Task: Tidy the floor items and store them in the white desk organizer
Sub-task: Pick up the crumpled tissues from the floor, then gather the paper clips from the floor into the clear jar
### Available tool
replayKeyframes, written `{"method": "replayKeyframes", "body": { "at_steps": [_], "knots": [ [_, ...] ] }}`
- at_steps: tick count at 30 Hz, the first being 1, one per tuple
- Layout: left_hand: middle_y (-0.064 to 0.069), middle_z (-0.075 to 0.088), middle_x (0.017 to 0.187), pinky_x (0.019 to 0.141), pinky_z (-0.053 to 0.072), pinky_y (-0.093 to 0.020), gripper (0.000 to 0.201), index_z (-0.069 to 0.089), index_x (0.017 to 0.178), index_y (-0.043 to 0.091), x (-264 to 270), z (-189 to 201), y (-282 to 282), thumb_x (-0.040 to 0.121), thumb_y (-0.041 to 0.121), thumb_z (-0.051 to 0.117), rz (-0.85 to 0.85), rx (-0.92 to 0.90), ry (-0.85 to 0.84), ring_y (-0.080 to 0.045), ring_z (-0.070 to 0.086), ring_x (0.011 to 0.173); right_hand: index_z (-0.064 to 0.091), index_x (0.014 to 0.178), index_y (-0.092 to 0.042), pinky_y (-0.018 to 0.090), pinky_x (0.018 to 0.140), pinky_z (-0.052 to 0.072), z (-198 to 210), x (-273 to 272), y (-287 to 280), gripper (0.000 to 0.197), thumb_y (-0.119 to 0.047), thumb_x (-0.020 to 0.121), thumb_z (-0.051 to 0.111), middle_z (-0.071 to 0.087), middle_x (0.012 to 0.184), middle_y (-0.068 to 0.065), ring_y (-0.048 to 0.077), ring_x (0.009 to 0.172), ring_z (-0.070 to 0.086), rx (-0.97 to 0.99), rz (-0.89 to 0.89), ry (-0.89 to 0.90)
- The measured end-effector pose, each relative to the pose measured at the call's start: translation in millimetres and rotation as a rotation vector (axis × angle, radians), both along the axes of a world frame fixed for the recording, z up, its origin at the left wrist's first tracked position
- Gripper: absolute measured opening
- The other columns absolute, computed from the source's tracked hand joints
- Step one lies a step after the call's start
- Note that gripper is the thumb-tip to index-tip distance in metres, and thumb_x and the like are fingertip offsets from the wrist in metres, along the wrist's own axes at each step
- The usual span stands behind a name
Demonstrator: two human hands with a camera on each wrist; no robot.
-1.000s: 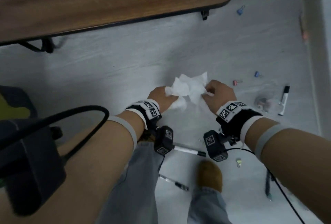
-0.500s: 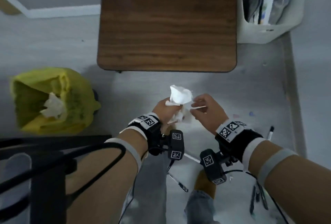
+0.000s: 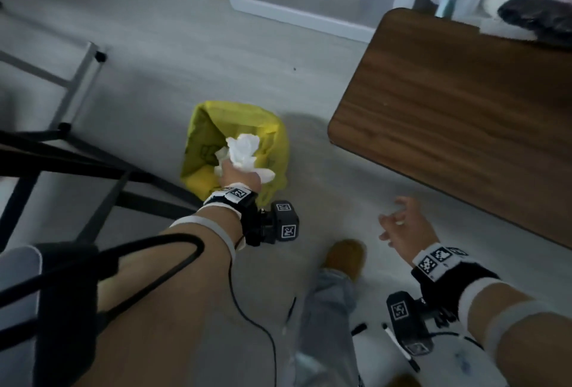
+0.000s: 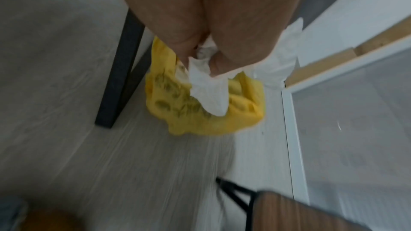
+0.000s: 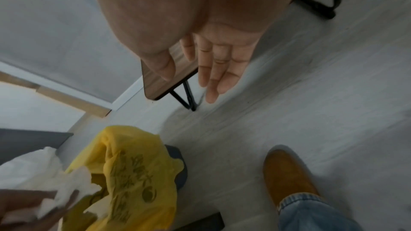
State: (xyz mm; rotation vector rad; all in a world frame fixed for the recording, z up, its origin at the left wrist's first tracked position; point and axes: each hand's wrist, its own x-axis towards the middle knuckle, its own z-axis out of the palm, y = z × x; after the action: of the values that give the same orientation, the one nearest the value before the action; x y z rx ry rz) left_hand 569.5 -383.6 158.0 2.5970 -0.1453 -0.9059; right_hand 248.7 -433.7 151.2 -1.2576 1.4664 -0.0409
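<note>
My left hand (image 3: 236, 174) grips a crumpled white tissue (image 3: 243, 150) over the mouth of a bin lined with a yellow bag (image 3: 272, 139). The left wrist view shows the tissue (image 4: 210, 94) bunched between my fingers right above the yellow bag (image 4: 235, 120). More white tissue lies inside the bag. My right hand (image 3: 399, 222) hangs empty over the grey floor near the wooden table, its fingers (image 5: 213, 69) straight and spread. The white desk organizer is out of view.
A low wooden table (image 3: 464, 114) stands at the right. Black furniture legs (image 3: 102, 170) cross the left side. Two pens (image 3: 402, 352) lie on the floor by my right wrist. My brown shoe (image 3: 343, 258) stands between the hands. A cable (image 3: 247, 312) trails over the floor.
My left hand carried the tissue leftward to the yellow bin. The right hand let go of the tissue and opened. The head view swung left.
</note>
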Motion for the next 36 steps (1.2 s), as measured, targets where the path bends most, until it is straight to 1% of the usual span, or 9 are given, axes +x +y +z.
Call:
{"method": "replayKeyframes", "body": {
  "at_steps": [2,4,6,8,15,18,20,26,36],
  "knots": [
    [-0.011,0.062,0.125,0.093,0.054,-0.050,0.066,0.049,0.127,0.010,29.2,1.6,0.6,0.071,0.031,0.077,0.094,-0.095,-0.034,-0.034,0.062,0.109,0.041,0.129,-0.017,0.047,0.076,0.059,-8.4,16.9,-1.2,0.041,-0.024,0.094,0.060,0.063,0.095,0.007,0.025,0.073,0.071,0.021,0.043,-0.006],
    [-0.010,0.054,0.131,0.090,0.054,-0.056,0.097,0.035,0.142,0.018,42.6,12.1,-5.3,0.062,0.041,0.085,0.230,-0.172,-0.007,-0.032,0.058,0.115,0.041,0.129,-0.018,0.047,0.077,0.059,-14.6,30.6,-3.6,0.040,-0.025,0.094,0.060,0.063,0.091,0.005,0.026,0.073,0.071,0.041,0.067,0.003],
    [-0.014,0.035,0.150,0.102,0.045,-0.058,0.125,0.000,0.156,0.028,43.5,16.6,-8.8,0.066,0.052,0.084,0.239,-0.044,0.031,-0.037,0.043,0.132,0.041,0.128,-0.020,0.051,0.080,0.058,-18.0,34.6,-6.2,0.041,-0.027,0.093,0.061,0.063,0.090,0.004,0.027,0.075,0.071,0.052,0.069,0.025],
    [-0.018,0.025,0.159,0.112,0.035,-0.053,0.130,-0.011,0.156,0.021,35.2,12.3,-6.8,0.070,0.060,0.078,0.160,0.088,0.037,-0.040,0.036,0.141,0.040,0.126,-0.022,0.050,0.081,0.057,-14.7,30.0,-7.2,0.043,-0.032,0.091,0.063,0.064,0.093,0.005,0.028,0.077,0.071,0.075,0.049,0.040],
    [-0.017,0.033,0.155,0.112,0.036,-0.049,0.104,0.012,0.155,0.015,-71.8,23.8,-35.2,0.078,0.055,0.070,-0.180,0.209,0.186,-0.038,0.042,0.135,0.040,0.125,-0.023,0.040,0.074,0.056,39.7,-33.0,-9.2,0.046,-0.035,0.089,0.066,0.062,0.091,0.005,0.027,0.074,0.070,0.115,-0.108,0.036],
    [-0.019,0.057,0.133,0.084,0.056,-0.043,0.064,0.042,0.137,0.010,-152.6,39.2,-64.4,0.084,0.027,0.073,-0.162,0.046,0.442,-0.033,0.061,0.103,0.037,0.122,-0.026,0.041,0.076,0.058,74.9,-92.5,-9.6,0.044,-0.039,0.090,0.064,0.060,0.086,-0.001,0.024,0.075,0.071,0.097,-0.178,0.058],
    [-0.018,0.064,0.115,0.070,0.054,-0.036,0.043,0.049,0.127,0.013,-212.7,57.8,-81.1,0.090,0.015,0.070,-0.208,0.007,0.647,-0.028,0.062,0.085,0.036,0.121,-0.028,0.042,0.076,0.058,94.6,-136.6,-5.8,0.044,-0.041,0.089,0.064,0.062,0.087,-0.003,0.021,0.075,0.072,0.075,-0.232,0.079],
    [-0.010,0.070,0.099,0.070,0.053,-0.031,0.027,0.057,0.110,0.014,-408.5,101.9,-103.0,0.088,0.013,0.073,-0.637,0.012,0.760,-0.024,0.068,0.084,0.038,0.125,-0.021,0.033,0.073,0.049,130.1,-309.7,41.7,0.048,-0.038,0.089,0.065,0.059,0.075,-0.007,0.018,0.074,0.064,0.014,-0.443,0.180],
    [-0.005,0.060,0.076,0.057,0.047,-0.025,0.020,0.054,0.082,0.016,-614.7,17.6,-119.6,0.093,0.002,0.062,-1.057,0.020,0.639,-0.014,0.056,0.060,0.042,0.128,-0.015,0.026,0.074,0.040,45.9,-495.0,73.6,0.041,-0.029,0.093,0.060,0.058,0.090,0.003,0.022,0.080,0.056,0.056,-0.562,0.330]
  ]
}}
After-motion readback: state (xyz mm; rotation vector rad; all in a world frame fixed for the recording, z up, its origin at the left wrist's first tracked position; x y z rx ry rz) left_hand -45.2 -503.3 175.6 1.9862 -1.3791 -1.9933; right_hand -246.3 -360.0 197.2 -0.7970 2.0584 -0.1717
